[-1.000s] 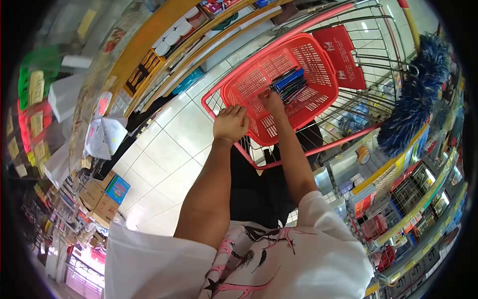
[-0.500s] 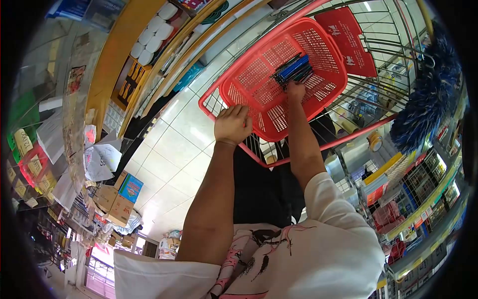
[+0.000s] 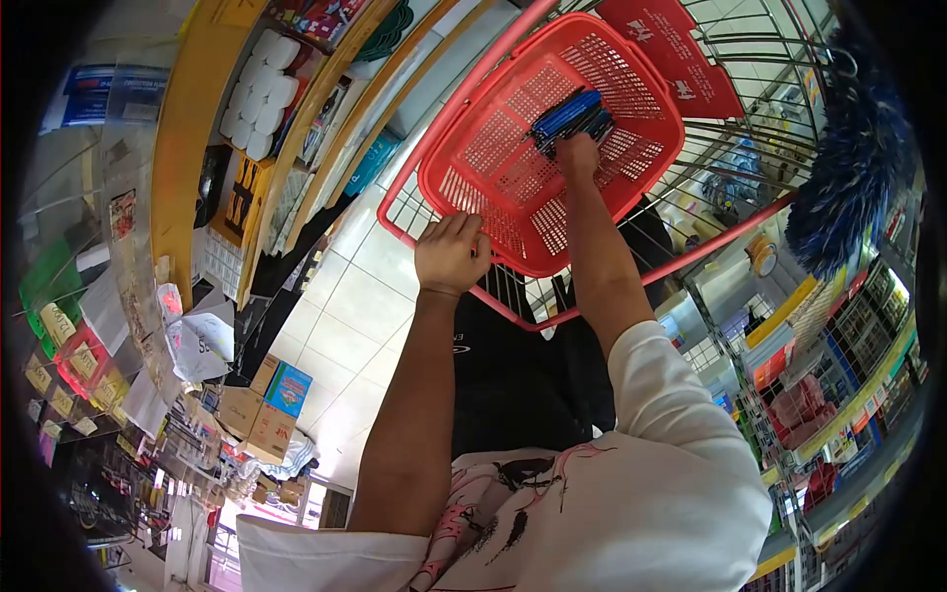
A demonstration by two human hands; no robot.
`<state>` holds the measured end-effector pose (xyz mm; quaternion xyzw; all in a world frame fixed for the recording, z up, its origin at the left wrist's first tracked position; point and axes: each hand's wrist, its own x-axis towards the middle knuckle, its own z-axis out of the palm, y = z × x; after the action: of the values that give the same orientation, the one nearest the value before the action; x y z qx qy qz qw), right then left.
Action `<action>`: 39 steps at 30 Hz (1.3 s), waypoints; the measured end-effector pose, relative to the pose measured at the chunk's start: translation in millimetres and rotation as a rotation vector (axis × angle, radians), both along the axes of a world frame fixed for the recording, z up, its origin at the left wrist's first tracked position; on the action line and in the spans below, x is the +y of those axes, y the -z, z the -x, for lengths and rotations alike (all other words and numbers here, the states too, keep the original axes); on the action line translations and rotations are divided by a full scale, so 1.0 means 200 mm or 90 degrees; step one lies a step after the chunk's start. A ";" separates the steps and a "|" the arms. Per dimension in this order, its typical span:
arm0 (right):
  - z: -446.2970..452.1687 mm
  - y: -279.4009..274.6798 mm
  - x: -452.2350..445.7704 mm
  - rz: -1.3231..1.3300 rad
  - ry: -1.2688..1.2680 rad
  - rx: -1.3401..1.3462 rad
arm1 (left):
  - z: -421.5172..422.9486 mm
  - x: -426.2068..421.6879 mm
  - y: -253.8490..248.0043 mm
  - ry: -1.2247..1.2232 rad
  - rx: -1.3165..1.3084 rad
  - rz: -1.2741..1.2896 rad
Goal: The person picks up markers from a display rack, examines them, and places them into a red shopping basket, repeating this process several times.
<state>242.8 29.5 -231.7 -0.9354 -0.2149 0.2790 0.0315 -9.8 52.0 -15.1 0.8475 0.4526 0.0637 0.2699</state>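
A red perforated plastic basket (image 3: 493, 202) sits inside a wire shopping cart with a red rim (image 3: 671, 280). In the basket lies a bundle of slim blue and black pens (image 3: 570, 116). My right hand (image 3: 578, 156) reaches down into the basket and is closed around the near end of the bundle; its fingertips are mostly hidden. My left hand (image 3: 451, 255) is wrapped over the cart's red rim at the near left corner, its fingers curled beside the basket's edge.
Shelves with white-capped containers (image 3: 261, 94) stand along the left. A blue fluffy duster (image 3: 850, 168) hangs at the cart's right side. Wire racks of goods (image 3: 824, 395) line the right. Cardboard boxes (image 3: 258, 414) rest on the tiled floor (image 3: 345, 331) at lower left.
The view has shifted a little, so basket and cart appear slightly higher and further left. My right hand stays at the pens, whose bundle is tilted slightly differently; my left hand stays on the rim.
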 end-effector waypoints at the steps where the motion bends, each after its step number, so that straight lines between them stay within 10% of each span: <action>1: -0.01 0.04 -0.01 0.000 0.003 -0.004 | 0.00 0.00 0.01 0.003 -0.004 0.000; 10: 0.01 0.30 -0.15 -0.102 0.223 0.124 | 0.01 0.00 0.00 0.008 -0.010 0.004; 21: 0.23 -1.34 -0.26 -0.426 0.046 0.375 | 0.02 0.02 -0.16 -0.002 -0.048 0.089; 24: 0.23 -1.81 -0.35 -0.487 -0.045 0.384 | 0.05 0.06 -0.04 -0.117 -0.440 0.600; 28: 0.23 -2.17 -0.48 -0.575 -0.059 0.440 | 0.08 0.18 -0.76 -0.196 -0.608 0.935; 30: 0.28 -2.31 -0.49 -0.636 -0.033 0.443 | 0.11 0.17 -1.02 0.010 -0.639 0.990; 39: 0.35 -2.62 -0.36 -0.859 0.029 0.421 | 0.00 0.05 -1.46 0.116 -0.533 0.709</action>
<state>172.7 -42.8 293.2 -0.5847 -0.2991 0.3528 0.6665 -10.7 62.8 276.7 0.5220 0.2031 0.1209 0.8196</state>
